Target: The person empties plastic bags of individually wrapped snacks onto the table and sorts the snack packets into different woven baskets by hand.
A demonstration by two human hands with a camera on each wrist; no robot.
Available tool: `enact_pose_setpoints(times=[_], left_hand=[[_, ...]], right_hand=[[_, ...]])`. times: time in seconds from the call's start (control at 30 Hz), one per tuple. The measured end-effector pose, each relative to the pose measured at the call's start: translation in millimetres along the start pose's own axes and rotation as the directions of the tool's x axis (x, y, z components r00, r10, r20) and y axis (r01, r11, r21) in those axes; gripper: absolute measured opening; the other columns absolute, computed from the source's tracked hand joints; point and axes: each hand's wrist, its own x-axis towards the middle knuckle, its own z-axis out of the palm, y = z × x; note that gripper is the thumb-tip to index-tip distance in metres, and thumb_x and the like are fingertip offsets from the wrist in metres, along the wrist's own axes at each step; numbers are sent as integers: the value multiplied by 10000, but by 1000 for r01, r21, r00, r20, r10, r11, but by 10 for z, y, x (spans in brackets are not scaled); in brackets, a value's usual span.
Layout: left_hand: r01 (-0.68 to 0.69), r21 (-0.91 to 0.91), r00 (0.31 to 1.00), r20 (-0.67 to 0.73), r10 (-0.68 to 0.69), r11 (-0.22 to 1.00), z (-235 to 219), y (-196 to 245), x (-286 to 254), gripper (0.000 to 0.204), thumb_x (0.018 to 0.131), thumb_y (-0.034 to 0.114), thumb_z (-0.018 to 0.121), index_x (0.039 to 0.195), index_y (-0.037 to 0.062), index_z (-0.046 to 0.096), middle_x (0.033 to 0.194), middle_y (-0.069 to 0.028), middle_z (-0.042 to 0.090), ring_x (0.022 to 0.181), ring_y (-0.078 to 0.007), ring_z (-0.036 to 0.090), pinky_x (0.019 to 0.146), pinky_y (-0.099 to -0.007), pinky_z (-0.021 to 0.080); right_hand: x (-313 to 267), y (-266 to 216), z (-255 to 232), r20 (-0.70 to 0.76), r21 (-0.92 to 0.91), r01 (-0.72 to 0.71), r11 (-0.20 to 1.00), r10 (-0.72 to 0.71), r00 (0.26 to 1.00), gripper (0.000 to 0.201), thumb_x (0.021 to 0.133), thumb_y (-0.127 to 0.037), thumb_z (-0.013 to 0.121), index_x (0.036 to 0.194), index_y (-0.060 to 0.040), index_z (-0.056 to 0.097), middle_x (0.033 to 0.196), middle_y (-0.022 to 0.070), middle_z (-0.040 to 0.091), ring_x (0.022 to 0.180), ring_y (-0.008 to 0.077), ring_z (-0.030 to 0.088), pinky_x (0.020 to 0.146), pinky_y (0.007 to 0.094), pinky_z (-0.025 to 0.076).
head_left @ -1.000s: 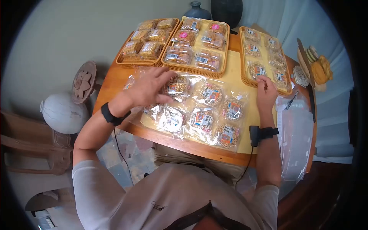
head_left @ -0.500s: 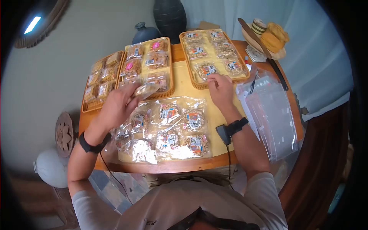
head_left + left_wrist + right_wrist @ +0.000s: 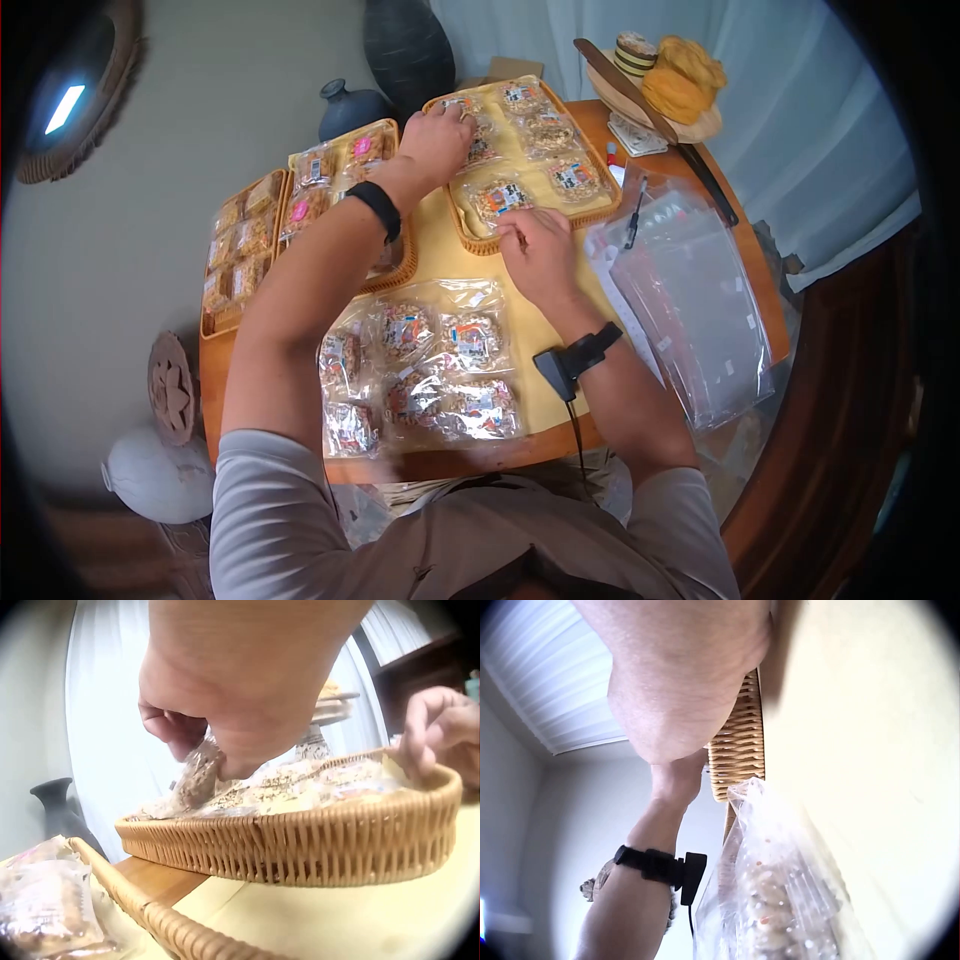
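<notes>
My left hand (image 3: 437,140) reaches over the back left part of the right-hand wicker tray (image 3: 470,240). Between its thumb and fingers it pinches a clear-wrapped grain cake (image 3: 199,776), tilted close over the packs there. Similar labelled cakes (image 3: 502,197) lie in rows inside this tray. At the tray's front rim rests my right hand (image 3: 540,255), loosely curled, with its fingertips right at the wicker. On the table before me are several more wrapped cakes (image 3: 472,340) in clear film.
Two wicker trays of wrapped snacks, the middle one (image 3: 410,265) and the left one (image 3: 207,325), stand at left. Clear plastic bags (image 3: 690,300) with a pen (image 3: 635,215) lie at right. Dark vases (image 3: 405,50) and a plate of decorations (image 3: 690,130) are at the back.
My left hand has picked up a wrapped cake and carried it across to the right-hand tray. My right hand has stayed at that tray's front rim. The head view has turned right.
</notes>
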Motion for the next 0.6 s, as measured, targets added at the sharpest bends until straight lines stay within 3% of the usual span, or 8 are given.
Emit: enact_pose_setpoints(times=[0.03,0.13,0.27,0.33,0.37,0.43,0.5,0.6], left_hand=[[18,117,999,33,-22,993,26,36,38,331,961,358,589,1087,70,692,1108,-93,679,1059,-280,655,873,-453,505],[121,30,969,215,-124,992,-63,194,8,426,946,437,586,1144,81,710,1202,-102,685,1159,-257,640,979,-456,447],[113,55,941,315,-125,992,-305,127,-16,527,961,516,551,1213,77,698,1200,-123,700,1154,-276,652,972,-490,456],[92,-68,925,374,-60,993,-466,30,-128,543,964,503,570,1255,56,671,1147,-171,712,1095,-320,677,933,-498,493],[121,-56,911,403,-89,991,-537,-60,-270,543,964,503,570,1255,56,671,1147,-171,712,1095,-320,677,933,-498,493],[-42,-321,950,280,137,946,-749,-286,-616,477,941,424,630,1234,49,650,1074,-183,695,1030,-351,669,885,-476,521],[44,-307,925,372,77,951,-1197,-376,-1086,426,925,357,664,1220,51,650,1071,-194,691,989,-356,670,861,-454,533],[219,-342,789,613,41,914,-1621,-653,-1859,403,903,286,691,1226,50,651,1040,-201,703,941,-346,685,806,-444,538]], right_hand=[[1,-1,-1,2,9,-4,1000,4,1000,37,849,-78,617,857,-92,649,819,65,690,839,270,665,912,413,458],[-15,19,6,-5,16,-8,1000,8,1000,41,849,-75,614,856,-94,651,811,67,686,829,274,664,912,410,457],[-10,7,17,-19,14,3,1000,-3,1000,43,847,-78,619,857,-91,659,813,77,687,815,286,664,897,419,462],[14,66,8,7,12,14,1000,-14,1000,48,846,-80,621,863,-88,666,818,81,692,817,291,665,885,423,465],[-6,89,28,25,9,14,1000,-15,1000,55,846,-83,623,869,-84,673,824,86,697,820,296,667,873,428,468],[-15,124,56,19,19,27,999,-28,999,65,854,-95,627,883,-78,682,827,91,705,819,305,668,850,435,473],[-11,70,31,53,0,-18,1000,18,998,83,863,-100,630,908,-84,698,831,78,717,833,293,671,860,422,475],[-32,91,45,53,41,-51,998,49,997,98,877,-103,633,937,-88,708,845,61,729,853,268,673,889,403,467]])
